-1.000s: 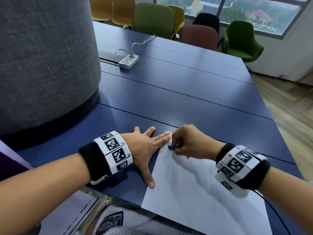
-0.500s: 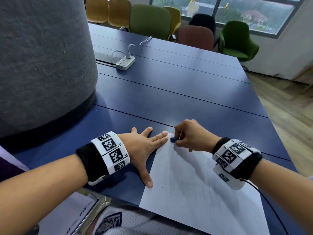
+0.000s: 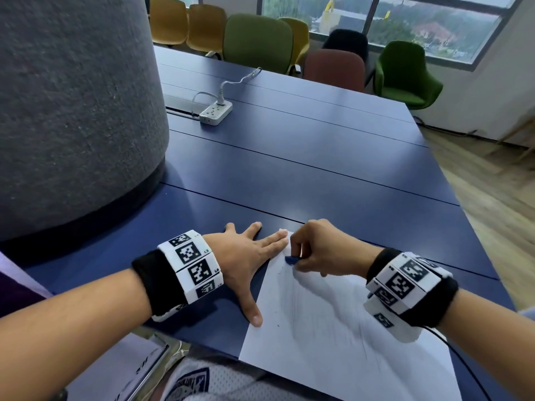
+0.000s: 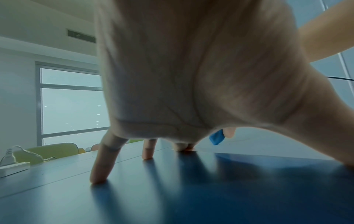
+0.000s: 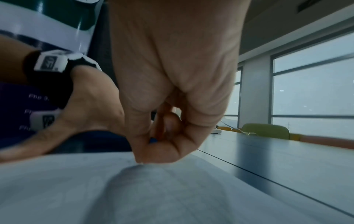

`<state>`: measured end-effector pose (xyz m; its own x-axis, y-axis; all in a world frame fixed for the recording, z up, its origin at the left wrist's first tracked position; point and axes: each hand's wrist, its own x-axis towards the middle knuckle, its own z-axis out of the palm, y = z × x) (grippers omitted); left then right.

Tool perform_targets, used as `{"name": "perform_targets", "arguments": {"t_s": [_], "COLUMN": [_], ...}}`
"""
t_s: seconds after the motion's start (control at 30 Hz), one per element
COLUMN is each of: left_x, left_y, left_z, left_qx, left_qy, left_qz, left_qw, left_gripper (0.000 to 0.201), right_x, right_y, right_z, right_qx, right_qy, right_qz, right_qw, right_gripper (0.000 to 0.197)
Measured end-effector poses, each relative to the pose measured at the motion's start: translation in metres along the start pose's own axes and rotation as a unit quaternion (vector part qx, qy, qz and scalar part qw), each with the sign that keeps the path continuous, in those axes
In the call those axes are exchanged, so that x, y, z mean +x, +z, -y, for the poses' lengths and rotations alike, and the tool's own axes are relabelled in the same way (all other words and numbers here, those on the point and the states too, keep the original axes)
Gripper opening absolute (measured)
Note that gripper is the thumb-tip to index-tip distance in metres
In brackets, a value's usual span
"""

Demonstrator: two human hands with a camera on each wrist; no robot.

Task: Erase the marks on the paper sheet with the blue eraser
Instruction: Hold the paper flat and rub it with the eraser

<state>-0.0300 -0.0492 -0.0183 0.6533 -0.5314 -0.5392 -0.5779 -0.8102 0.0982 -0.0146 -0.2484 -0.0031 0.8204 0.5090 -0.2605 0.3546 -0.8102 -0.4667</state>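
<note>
Head view shows both hands at the far corner of the paper sheet [image 3: 333,337]; right wrist view hides the eraser behind curled fingers [image 5: 168,145], left wrist view shows it clearly. Right hand [image 3: 321,250] pinches the blue eraser [image 3: 291,259] against the sheet, just beside the left fingertips. Left hand [image 3: 246,256] lies flat, fingers spread, two fingertips on the sheet's corner, thumb at its edge. Power strip [image 3: 215,112] well beyond the hands on the blue table [image 3: 318,169]; grey pillar [image 3: 72,111] left of the left hand. Sheet white with faint pencil marks.

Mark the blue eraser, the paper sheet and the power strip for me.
blue eraser [image 3: 290,259], head view, its visible blue tip.
paper sheet [image 3: 333,351], head view, bare middle area.
power strip [image 3: 215,112], head view, its top face.
</note>
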Motion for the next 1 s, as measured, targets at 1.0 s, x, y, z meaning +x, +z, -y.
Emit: {"name": "perform_targets", "arguments": {"t_s": [1.0], "left_x": [-0.001], "left_y": [-0.002], "left_z": [-0.001], "left_qx": [-0.001], "left_qy": [-0.010], "left_qz": [0.015], "left_qw": [1.000], "left_gripper": [0.149], "right_x": [-0.014], "right_y": [0.004], "right_z": [0.013], "right_qx": [-0.044], "right_qy": [-0.031], "right_qz": [0.119], "right_qw": [0.991], "right_gripper": [0.013]}}
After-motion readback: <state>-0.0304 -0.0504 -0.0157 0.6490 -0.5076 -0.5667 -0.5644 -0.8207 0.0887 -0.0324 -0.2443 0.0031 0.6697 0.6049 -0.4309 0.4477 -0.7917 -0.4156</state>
